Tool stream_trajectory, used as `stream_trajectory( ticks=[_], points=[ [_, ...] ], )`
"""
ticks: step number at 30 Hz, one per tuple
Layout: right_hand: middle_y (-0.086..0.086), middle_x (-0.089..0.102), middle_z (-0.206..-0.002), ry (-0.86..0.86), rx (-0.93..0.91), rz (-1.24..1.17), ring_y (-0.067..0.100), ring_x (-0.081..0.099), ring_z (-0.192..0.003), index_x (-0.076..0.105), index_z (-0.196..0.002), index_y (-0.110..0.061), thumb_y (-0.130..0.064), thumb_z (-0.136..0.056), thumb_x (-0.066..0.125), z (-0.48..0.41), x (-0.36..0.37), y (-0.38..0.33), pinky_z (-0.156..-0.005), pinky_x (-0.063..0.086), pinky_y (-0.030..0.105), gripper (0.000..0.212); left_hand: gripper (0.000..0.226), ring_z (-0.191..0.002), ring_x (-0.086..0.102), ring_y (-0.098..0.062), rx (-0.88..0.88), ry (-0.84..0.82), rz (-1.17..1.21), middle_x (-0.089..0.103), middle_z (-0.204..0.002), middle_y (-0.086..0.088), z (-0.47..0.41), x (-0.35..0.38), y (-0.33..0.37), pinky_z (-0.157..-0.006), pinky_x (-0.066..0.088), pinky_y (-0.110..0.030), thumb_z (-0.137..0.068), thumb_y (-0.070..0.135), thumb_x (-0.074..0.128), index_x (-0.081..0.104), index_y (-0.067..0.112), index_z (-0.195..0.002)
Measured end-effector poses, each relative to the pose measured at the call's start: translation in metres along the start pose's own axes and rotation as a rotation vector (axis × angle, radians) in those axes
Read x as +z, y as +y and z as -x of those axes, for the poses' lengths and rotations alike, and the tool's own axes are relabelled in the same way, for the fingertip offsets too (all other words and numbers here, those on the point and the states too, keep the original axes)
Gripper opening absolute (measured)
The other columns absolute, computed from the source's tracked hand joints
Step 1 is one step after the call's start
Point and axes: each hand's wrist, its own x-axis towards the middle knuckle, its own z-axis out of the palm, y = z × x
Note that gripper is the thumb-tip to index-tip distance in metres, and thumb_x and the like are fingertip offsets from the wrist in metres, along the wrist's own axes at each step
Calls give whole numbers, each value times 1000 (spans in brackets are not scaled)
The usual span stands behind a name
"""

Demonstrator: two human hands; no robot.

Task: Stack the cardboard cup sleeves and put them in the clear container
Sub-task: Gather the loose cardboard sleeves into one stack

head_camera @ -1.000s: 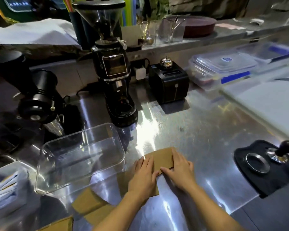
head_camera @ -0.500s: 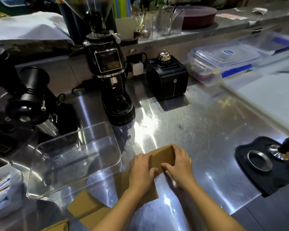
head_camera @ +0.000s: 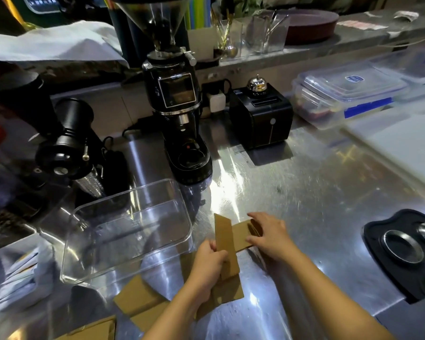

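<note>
- Head view: the left hand [head_camera: 210,262] is closed around a flattened cardboard sleeve [head_camera: 226,246], thumb on its near face, holding it tilted up on edge above the steel counter [head_camera: 304,192].
- The right hand [head_camera: 268,235] pinches a second sleeve [head_camera: 241,235] by its right end, fingers curled over the top and thumb underneath; this piece lies nearly flat and passes behind the raised one.
- A third sleeve [head_camera: 227,289] lies flat on the counter under the left hand, partly hidden by the wrist.
- More loose sleeves [head_camera: 138,300] lie in a rough overlap near the bottom edge, just in front of the clear container, and another piece [head_camera: 93,328] sits at the lower left.
- The clear container [head_camera: 84,273] stands open on the counter just left of the hands, with no sleeves inside it.
- Behind the container stands a black coffee grinder [head_camera: 179,114], with a black box [head_camera: 260,119] carrying a small bell to its right.
- At the right edge a black tamping mat [head_camera: 378,273] holds a metal ring [head_camera: 401,247].
</note>
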Motion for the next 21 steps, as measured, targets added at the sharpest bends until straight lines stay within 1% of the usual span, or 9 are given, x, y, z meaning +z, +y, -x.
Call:
stream_trajectory(
  ticks=[1, 3, 9, 11, 12, 13, 15, 18, 21],
  points=[
    [-3, 47, -136, -56, -4, 28, 16, 38, -126, 37, -133, -28, -34, -71, 67, -2, 1, 2, -99, 19, 33, 69, 11, -69, 62, -22, -17, -8, 22, 62, -77, -14, 2, -2, 1, -55, 52, -27, -78, 3, 54, 49, 11, -83],
    [-6, 45, -135, -110, -16, 32, 13, 36, -125, 33, -133, -32, -36, -66, 69, -4, 2, 5, -92, 14, 29, 77, 21, -85, 65, -33, -47, -24, 78, 65, -94, -22, 3, -6, 1, -73, 55, -40, -76, 2, 52, 54, 8, -95],
    [-1, 44, -127, -99, -7, 242, 19, 34, -121, 33, -132, -33, -49, -58, 71, -9, -1, 4, -93, 16, 34, 85, 29, -98, 61, -48, -139, -15, 286, 63, -98, -27, 3, -8, -3, -81, 51, -65, -71, -7, 49, 52, 7, -97],
    [1, 44, -119, -65, 34, 199, 20, 36, -115, 39, -128, -30, -49, -56, 73, -5, 0, 6, -88, 16, 31, 82, 25, -87, 64, -45, -136, -48, 335, 65, -86, -24, 6, -6, -2, -79, 54, -57, -73, -10, 48, 56, 4, -92],
    [2, 43, -116, -57, 56, 166, 21, 38, -112, 42, -126, -27, -48, -57, 74, -3, -1, 8, -87, 19, 31, 79, 23, -77, 65, -39, -132, -70, 359, 65, -77, -20, 7, -5, -2, -73, 55, -50, -73, -11, 47, 58, 2, -89],
    [2, 43, -114, -53, 82, 115, 22, 41, -109, 45, -122, -25, -44, -58, 74, -1, -1, 9, -88, 24, 31, 73, 24, -68, 62, -34, -130, -83, 382, 64, -70, -17, 8, -4, -1, -66, 55, -44, -74, -12, 45, 60, 2, -87],
    [5, 46, -112, -38, 137, -35, 23, 48, -100, 50, -114, -18, -34, -65, 73, 3, -6, 10, -87, 39, 32, 56, 27, -62, 59, -30, -135, -86, 429, 63, -66, -15, 9, -3, 0, -58, 54, -38, -73, -13, 41, 61, 1, -84],
    [7, 52, -104, 74, 165, -160, 19, 49, -85, 54, -95, -14, -21, -76, 68, 7, -15, 11, -76, 41, 30, 24, 31, -68, 58, -34, -144, -113, 515, 62, -76, -21, 9, 0, 2, -63, 54, -43, -70, -13, 36, 60, -3, -87],
    [5, 55, -93, 176, 208, -314, 17, 51, -79, 52, -85, -16, -15, -82, 63, 10, -21, 12, -66, 39, 23, 11, 32, -77, 61, -37, -153, -151, 534, 65, -86, -25, 10, 3, 3, -72, 54, -49, -72, -11, 38, 60, -4, -94]
  ],
)
